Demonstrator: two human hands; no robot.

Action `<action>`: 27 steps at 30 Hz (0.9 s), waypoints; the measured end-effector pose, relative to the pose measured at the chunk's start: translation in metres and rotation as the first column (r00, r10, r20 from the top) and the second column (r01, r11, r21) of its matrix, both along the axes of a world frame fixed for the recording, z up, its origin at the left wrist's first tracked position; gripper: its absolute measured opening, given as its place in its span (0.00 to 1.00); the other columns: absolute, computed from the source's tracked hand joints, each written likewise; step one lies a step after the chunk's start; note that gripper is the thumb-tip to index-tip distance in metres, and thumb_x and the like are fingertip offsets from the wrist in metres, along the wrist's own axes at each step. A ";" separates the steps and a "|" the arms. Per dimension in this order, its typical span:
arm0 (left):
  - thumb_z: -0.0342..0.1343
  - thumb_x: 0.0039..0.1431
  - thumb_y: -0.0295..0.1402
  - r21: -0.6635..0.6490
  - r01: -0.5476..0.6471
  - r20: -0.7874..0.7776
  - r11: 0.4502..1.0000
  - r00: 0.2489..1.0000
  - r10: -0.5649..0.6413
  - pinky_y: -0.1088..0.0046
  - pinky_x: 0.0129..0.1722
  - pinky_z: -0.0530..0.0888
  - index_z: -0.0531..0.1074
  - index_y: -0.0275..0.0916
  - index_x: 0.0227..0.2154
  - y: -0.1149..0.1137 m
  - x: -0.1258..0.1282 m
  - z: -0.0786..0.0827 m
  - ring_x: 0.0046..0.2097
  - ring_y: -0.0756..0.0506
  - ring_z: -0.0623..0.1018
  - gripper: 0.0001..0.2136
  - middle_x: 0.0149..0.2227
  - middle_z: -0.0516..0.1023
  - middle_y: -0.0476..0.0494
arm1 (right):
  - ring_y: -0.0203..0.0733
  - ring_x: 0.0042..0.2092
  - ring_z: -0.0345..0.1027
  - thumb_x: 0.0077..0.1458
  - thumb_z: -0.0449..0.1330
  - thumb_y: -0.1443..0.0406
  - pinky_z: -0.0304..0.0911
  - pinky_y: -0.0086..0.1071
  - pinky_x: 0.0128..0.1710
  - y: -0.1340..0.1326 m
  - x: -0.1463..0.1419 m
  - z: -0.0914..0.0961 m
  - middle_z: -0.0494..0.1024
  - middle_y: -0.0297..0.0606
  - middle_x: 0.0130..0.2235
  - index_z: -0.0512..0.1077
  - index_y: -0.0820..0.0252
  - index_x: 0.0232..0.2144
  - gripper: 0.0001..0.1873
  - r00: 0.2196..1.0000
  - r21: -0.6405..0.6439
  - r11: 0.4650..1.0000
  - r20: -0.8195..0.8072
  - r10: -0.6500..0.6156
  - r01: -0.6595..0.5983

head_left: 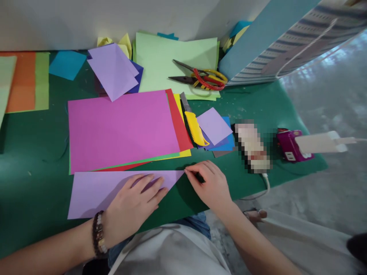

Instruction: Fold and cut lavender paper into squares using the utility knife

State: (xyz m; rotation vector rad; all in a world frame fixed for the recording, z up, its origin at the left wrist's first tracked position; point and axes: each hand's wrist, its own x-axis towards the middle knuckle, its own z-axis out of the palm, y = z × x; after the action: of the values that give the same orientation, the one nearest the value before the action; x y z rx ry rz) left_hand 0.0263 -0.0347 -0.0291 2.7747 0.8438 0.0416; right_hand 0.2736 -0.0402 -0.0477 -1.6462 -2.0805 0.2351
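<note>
From the head camera, a sheet of lilac paper lies flat on a green cutting mat, near the person's edge and just below a stack of coloured paper led by a magenta sheet. Its upper edge runs to a sharp point on the right. The left hand rests on the sheet with its fingers open and slightly spread, pressing down. A beaded bracelet circles that wrist. The right hand sits at the sheet's pointed end, its fingers curled narrowly around a dark pen-like tool, though they hide so much that it could be another slim tool. The paper looks light, thin and soft, likely to slide or crease under careless handling, so a flat palm or a grip along its long edge would probably suit it best.
</note>
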 end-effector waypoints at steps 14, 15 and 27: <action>0.51 0.65 0.36 0.026 -0.005 -0.003 1.000 1.000 0.005 0.63 0.56 0.62 0.66 0.47 0.55 -0.003 0.000 0.001 0.57 0.43 0.67 0.16 0.59 0.69 0.52 | 0.37 0.29 0.64 0.56 0.55 0.73 0.57 0.31 0.29 0.000 -0.008 0.000 0.69 0.33 0.24 0.64 0.58 0.24 0.10 0.989 0.070 0.992 0.107 0.097 -0.105; 0.50 0.65 0.37 0.030 -0.004 -0.008 1.000 1.000 0.004 0.63 0.56 0.62 0.66 0.46 0.56 -0.003 0.000 0.001 0.57 0.43 0.67 0.17 0.59 0.69 0.51 | 0.37 0.29 0.64 0.56 0.55 0.73 0.57 0.31 0.29 -0.002 -0.011 0.000 0.69 0.33 0.24 0.65 0.58 0.24 0.10 0.988 0.072 0.989 0.097 0.122 -0.129; 0.60 0.54 0.50 -0.097 0.006 -0.011 0.995 1.000 -0.007 0.65 0.58 0.60 0.61 0.38 0.59 0.005 -0.004 0.011 0.59 0.43 0.65 0.34 0.60 0.67 0.45 | 0.37 0.31 0.63 0.58 0.53 0.72 0.60 0.32 0.30 -0.032 -0.047 -0.001 0.72 0.35 0.26 0.68 0.59 0.27 0.09 0.937 0.033 0.937 -0.012 0.349 -0.348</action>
State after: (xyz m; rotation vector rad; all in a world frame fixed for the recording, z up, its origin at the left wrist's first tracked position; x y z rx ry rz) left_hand 0.0226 -0.0295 -0.0184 2.6892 0.8176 -0.0153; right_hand 0.2261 -0.0724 -0.0490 -1.2414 -2.3409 0.3293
